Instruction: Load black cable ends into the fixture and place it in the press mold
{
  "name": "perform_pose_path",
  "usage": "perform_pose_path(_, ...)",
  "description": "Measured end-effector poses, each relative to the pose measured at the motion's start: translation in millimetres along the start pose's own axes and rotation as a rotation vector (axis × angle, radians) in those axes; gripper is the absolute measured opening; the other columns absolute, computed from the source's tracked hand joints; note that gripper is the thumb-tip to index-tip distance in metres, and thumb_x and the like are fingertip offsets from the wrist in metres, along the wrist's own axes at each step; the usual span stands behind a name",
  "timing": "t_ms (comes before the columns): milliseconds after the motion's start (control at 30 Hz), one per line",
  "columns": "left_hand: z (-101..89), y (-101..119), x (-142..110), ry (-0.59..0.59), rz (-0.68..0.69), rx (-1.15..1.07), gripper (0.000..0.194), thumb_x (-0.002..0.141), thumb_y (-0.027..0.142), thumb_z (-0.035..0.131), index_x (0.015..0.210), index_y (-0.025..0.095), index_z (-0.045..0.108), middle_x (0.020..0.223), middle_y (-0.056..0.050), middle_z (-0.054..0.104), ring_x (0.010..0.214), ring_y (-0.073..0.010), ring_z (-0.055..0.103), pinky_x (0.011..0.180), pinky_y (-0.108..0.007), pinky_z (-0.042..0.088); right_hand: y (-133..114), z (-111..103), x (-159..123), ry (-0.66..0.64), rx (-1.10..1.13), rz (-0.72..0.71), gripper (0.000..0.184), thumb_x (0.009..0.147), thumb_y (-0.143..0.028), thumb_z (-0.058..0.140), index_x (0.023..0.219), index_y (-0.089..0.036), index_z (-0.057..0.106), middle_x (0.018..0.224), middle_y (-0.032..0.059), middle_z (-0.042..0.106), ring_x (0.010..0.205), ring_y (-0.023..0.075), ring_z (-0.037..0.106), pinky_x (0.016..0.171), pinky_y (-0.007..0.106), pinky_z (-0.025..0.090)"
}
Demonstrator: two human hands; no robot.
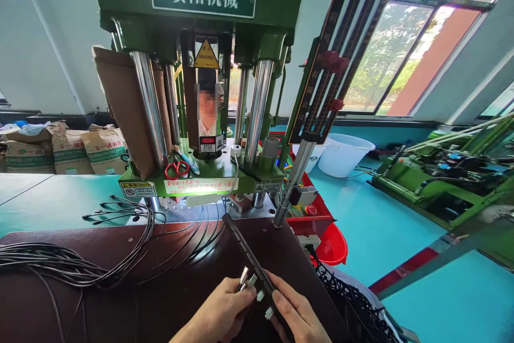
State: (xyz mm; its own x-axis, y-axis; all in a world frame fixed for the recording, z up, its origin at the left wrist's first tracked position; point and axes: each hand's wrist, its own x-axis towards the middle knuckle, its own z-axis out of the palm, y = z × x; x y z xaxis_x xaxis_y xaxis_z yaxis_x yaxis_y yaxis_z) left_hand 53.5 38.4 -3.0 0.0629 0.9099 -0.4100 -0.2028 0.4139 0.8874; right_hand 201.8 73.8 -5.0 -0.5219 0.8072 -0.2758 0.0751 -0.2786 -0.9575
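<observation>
A long dark bar with slots along its length slants up and away from me over the brown table. My right hand is closed around the bar's near end, thumb on top. Small silver metal connectors stick out from the bar's left side near that thumb. My left hand is beside the bar and pinches small silver connector pieces between thumb and fingers. How many it holds, I cannot tell. Its lower fingers are hidden.
A green press with steel columns stands ahead. Red-handled scissors lie on its ledge. Black cables are bundled on the brown table's left, and several run under the press. A red tub and black strips are at the right.
</observation>
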Motion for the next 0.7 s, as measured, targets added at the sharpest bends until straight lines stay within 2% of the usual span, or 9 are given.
perform_pose_path(67,-0.8,2.0,-0.3,-0.024,-0.026,0.025,0.04,0.06,0.053,0.056,0.05,0.019,0.037,0.032,0.011,0.024,0.025,-0.0019,0.018,0.028,-0.019,0.008,0.1,-2.0,-0.2,-0.022,-0.029,0.02,0.056,0.072,-0.057,0.05,0.115,-0.02,0.051,0.049,-0.0055,0.039,0.041,0.0055,0.027,0.036,0.017,0.022)
perform_pose_path(167,-1.4,2.6,-0.5,-0.041,-0.053,0.044,0.04,0.06,0.054,0.054,0.05,0.02,0.035,0.033,0.011,0.024,0.024,-0.002,0.017,0.028,-0.019,0.008,-1.2,-3.6,0.5,-0.05,-0.023,0.002,0.054,0.073,-0.055,0.051,0.114,-0.021,0.052,0.05,-0.0053,0.037,0.044,0.0062,0.03,0.039,0.016,0.026)
perform_pose_path(300,-1.4,2.9,-0.8,-0.047,-0.06,0.068,0.041,0.059,0.054,0.054,0.048,0.02,0.034,0.032,0.011,0.024,0.024,-0.0019,0.017,0.028,-0.019,0.008,-3.6,-3.2,1.4,-0.053,-0.009,0.029,0.057,0.07,-0.056,0.053,0.115,-0.021,0.052,0.056,-0.0021,0.047,0.046,0.0068,0.035,0.039,0.016,0.029)
perform_pose_path(433,-3.1,1.2,0.3,-0.069,-0.038,0.094,0.042,0.061,0.054,0.051,0.046,0.02,0.033,0.03,0.01,0.024,0.023,-0.0025,0.018,0.027,-0.019,0.01,-0.3,-4.5,3.7,-0.029,-0.07,-0.015,0.062,0.069,-0.059,0.051,0.116,-0.02,0.052,0.055,0.0,0.05,0.045,0.0097,0.04,0.044,0.021,0.039)
perform_pose_path(567,-4.2,-9.9,4.7,-0.027,-0.012,0.082,0.044,0.063,0.055,0.052,0.045,0.019,0.034,0.03,0.01,0.024,0.024,-0.0016,0.017,0.027,-0.018,0.01,11.2,-7.1,9.7,-0.102,-0.215,-0.104,0.059,0.07,-0.059,0.048,0.116,-0.021,0.052,0.047,-0.001,0.046,0.042,0.0118,0.039,0.049,0.026,0.042)
perform_pose_path(700,-8.6,-28.5,12.3,0.05,0.077,0.036,0.048,0.064,0.064,0.046,0.053,0.018,0.04,0.031,0.01,0.026,0.024,-0.0022,0.019,0.026,-0.017,0.012,27.1,-6.3,13.6,-0.076,-0.168,-0.132,0.053,0.072,-0.057,0.048,0.113,-0.023,0.055,0.049,-0.0014,0.045,0.042,0.0105,0.034,0.044,0.023,0.036)
